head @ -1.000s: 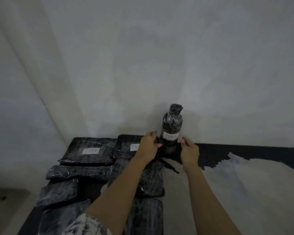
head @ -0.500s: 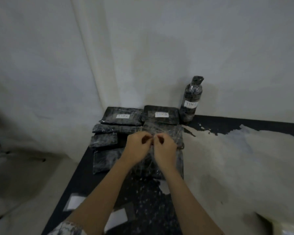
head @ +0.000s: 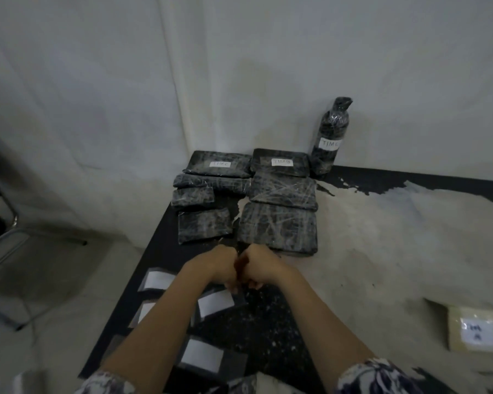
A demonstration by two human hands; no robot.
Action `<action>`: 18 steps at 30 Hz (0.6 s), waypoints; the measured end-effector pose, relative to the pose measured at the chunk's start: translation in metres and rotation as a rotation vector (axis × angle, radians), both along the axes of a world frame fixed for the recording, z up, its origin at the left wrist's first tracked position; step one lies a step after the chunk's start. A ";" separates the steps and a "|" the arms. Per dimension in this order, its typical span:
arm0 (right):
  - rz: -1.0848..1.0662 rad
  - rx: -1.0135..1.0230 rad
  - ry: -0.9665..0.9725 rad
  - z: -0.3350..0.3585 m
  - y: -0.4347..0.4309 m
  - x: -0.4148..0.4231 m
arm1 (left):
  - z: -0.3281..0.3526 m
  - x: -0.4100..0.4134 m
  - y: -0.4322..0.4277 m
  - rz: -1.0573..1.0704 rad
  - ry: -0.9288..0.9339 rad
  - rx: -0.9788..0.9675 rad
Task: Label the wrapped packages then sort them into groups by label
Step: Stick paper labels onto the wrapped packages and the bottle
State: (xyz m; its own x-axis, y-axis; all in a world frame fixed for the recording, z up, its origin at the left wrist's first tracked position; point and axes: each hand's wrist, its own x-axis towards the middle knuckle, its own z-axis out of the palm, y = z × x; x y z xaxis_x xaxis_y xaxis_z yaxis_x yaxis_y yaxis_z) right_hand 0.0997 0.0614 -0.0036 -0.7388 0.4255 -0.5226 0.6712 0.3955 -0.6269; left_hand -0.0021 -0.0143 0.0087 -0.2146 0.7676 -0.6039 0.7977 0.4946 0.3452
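Both hands are hovering knuckle to knuckle over the left part of the table (head: 382,251), with the left hand (head: 219,268) and right hand (head: 264,267) curling their fingers downward and touching each other. Honestly can't tell if they're pinching anything. Blank labels (head: 215,302) are lying around the forearms along the left edge. Just past the hands, flat wrapped packages (head: 278,227) are lying in two columns running to the far left corner, and the two rearmost are wearing white labels (head: 281,162). A bottle-shaped package (head: 332,123) is standing upright against the wall, labelled too. The dark wrap is hiding whatever's inside. A pale package (head: 477,332) with its own label is sitting near the right edge.
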 end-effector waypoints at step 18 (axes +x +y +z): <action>0.255 0.143 -0.068 -0.010 -0.025 0.002 | -0.002 -0.021 -0.015 0.054 0.197 -0.099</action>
